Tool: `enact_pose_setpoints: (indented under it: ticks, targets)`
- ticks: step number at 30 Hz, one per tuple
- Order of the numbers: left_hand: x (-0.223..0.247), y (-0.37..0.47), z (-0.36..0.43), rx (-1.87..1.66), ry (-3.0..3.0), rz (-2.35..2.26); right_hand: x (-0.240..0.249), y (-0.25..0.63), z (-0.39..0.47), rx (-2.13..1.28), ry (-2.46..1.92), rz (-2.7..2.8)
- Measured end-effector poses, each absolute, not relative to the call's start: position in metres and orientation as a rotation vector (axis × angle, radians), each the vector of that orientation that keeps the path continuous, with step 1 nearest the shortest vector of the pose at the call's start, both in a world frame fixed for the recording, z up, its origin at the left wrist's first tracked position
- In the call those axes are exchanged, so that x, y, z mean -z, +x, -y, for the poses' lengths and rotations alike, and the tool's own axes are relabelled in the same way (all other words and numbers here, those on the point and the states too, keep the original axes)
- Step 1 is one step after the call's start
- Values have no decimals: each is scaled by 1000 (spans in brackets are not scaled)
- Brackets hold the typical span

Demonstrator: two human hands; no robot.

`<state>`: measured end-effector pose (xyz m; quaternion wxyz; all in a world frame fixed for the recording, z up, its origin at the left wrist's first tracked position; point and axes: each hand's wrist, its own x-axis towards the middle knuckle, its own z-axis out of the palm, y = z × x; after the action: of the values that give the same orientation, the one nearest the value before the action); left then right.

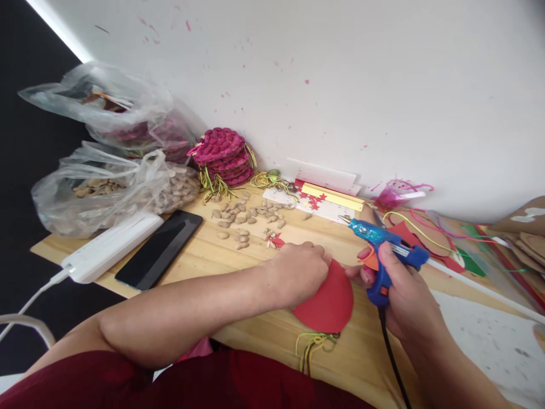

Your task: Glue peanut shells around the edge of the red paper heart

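Note:
A blue hot glue gun (389, 244) with an orange trigger is wrapped in my right hand (404, 289). Its metal nozzle points up and left, and a white glue stick runs out of its back. My left hand (302, 272) lies closed over the upper left part of a red paper disc (327, 304); its fingertips are mostly hidden at the disc's far edge. Green and yellow strings (315, 345) hang from the disc's near edge. Fingertips of my right hand come close to the disc's right edge. Beyond my left hand are loose peanuts (242, 218) and a red paper star (277, 241).
At the left lie a black phone (159, 250), a white power strip (113, 244) and plastic bags (106, 187) of peanuts. A stack of magenta discs (223, 156) stands by the wall. Small red stars (313, 200) lie on white paper; card scraps (426, 236) are at right.

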<state>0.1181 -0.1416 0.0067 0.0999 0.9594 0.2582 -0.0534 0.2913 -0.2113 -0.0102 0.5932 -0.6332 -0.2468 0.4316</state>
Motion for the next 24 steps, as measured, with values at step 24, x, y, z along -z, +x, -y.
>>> enact_pose_setpoints:
  ticks: [24]
  targets:
    - [-7,117,137,121,2817,-804,13,292,209,-989,-1453,545]
